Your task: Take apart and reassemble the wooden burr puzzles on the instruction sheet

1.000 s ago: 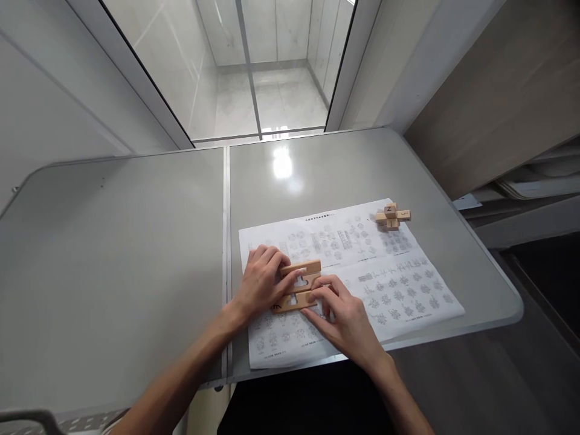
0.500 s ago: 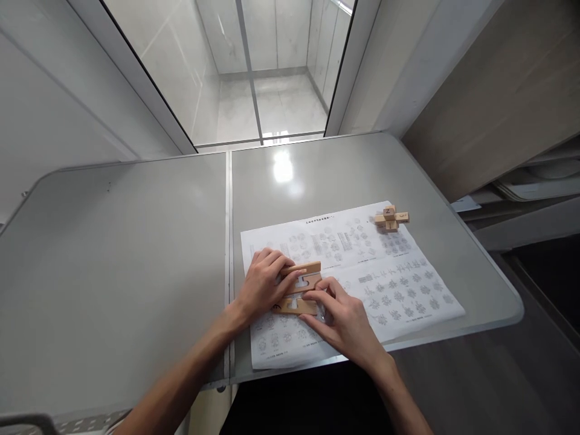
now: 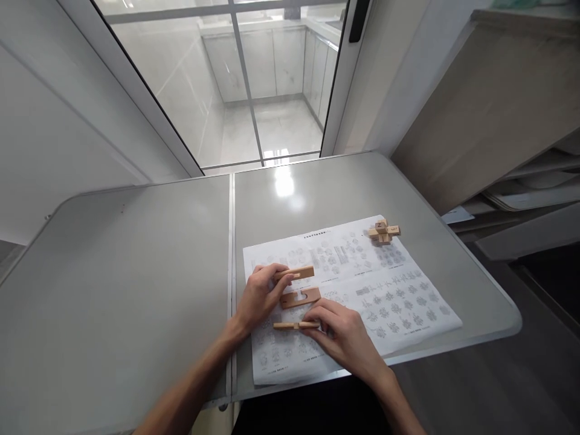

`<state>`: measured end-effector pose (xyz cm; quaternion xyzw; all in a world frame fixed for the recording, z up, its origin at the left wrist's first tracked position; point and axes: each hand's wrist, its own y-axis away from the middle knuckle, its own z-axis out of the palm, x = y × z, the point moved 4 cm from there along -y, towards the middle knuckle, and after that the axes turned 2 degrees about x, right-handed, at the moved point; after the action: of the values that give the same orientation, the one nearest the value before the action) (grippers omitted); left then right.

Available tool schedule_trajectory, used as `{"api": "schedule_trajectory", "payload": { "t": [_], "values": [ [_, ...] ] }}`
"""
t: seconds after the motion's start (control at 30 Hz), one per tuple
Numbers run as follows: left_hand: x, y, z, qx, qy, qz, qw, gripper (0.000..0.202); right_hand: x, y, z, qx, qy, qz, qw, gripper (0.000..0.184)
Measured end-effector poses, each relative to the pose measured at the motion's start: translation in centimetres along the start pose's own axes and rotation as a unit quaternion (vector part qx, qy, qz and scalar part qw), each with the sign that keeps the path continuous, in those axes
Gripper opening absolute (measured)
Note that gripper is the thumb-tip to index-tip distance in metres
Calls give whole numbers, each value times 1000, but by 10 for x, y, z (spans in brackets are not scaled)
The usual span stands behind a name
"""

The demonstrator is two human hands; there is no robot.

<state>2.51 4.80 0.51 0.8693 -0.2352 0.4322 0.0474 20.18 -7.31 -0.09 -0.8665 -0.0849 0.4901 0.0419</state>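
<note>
While my left fingers pinch a wooden piece, my right fingers clamp a slim piece nearer me; between them, a notched piece lies on the printed sheet.

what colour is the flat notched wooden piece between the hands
This wooden piece is light brown, clearest in the head view.

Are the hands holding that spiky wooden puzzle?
No, the puzzle sits at the far right corner of the paper, away from the left hand and right hand.
</note>
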Motion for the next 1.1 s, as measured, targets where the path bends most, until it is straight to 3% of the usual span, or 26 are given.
{"api": "schedule_trajectory", "payload": {
  "t": [0.13, 0.4, 0.7, 0.87, 1.1],
  "values": [
    [0, 0, -1, -1, -2, -3, 1000, 28, 0, 1, -1, 5, -24, 13, 1000, 18],
    [5, 1, -8, 35, 88, -43, 995, 32, -17, -18, -22, 56, -161, 143, 975, 27],
    [52, 15, -10, 139, 239, -110, 955, 38, -46, -56, -44, 42, -272, 141, 951, 37],
    [70, 25, -6, 155, 231, -130, 952, 38, -48, -49, -41, 45, -286, 157, 944, 39],
    [75, 31, -1, 154, 180, -95, 967, 35, -41, -30, -40, 37, -264, 164, 950, 38]
  ]
}}
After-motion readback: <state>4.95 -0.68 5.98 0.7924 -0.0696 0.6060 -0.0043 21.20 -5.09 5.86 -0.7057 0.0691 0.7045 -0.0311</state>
